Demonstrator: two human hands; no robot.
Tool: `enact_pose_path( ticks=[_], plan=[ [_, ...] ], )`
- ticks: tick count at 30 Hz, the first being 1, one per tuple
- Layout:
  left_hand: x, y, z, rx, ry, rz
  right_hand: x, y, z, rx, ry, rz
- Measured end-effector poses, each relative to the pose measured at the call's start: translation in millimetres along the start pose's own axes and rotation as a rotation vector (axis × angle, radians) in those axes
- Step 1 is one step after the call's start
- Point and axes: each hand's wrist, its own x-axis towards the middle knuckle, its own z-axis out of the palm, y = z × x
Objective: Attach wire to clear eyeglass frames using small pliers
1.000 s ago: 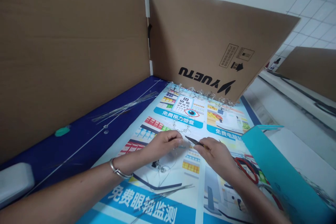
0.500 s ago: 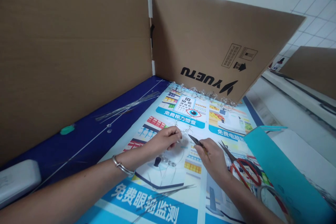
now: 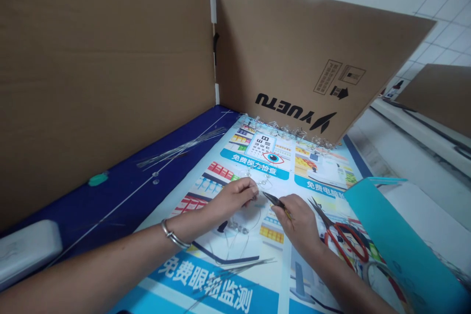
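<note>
My left hand (image 3: 241, 194), with a silver bangle (image 3: 174, 235) on its wrist, is closed in a pinch on a thin wire strung with clear beads (image 3: 263, 182). The beads lie just beyond my fingertips, and a fine wire curves down below them. My right hand (image 3: 300, 218) is wrapped round a pair of dark needle-nose pliers (image 3: 273, 199). Their tip points left, close to the beaded wire and a little apart from my left fingers; whether the jaws grip the wire is too small to tell. More clear beads (image 3: 241, 229) lie beneath my left hand.
Red-handled scissors (image 3: 346, 240) and a roll of tape (image 3: 384, 282) lie right of my right hand, beside a teal box (image 3: 401, 240). Cut wires (image 3: 180, 147) lie on the blue cloth. Beaded wire pieces (image 3: 283, 130) line the foot of the cardboard wall (image 3: 312, 49).
The pliers' tip has come slightly nearer my left fingers. My left hand keeps its pinch, and the whole view has shifted a little.
</note>
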Motion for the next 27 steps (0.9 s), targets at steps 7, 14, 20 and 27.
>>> enact_pose_path(
  ticks=[7,14,20,27],
  plan=[
    [-1.5,0.6,1.5,-0.002,0.021,0.001,2.0,-3.0,-1.0,-0.023,-0.005,0.003],
    [-4.4,0.2,3.2,-0.053,0.022,-0.063,2.6,-2.1,0.1,-0.051,-0.011,-0.013],
    [-4.7,-0.2,3.5,-0.051,0.037,-0.064,1.9,-1.8,0.1,-0.052,-0.046,-0.006],
    [-3.9,-2.2,2.8,-0.056,0.034,-0.059,2.4,-1.9,0.9,0.009,-0.063,0.052]
  ],
)
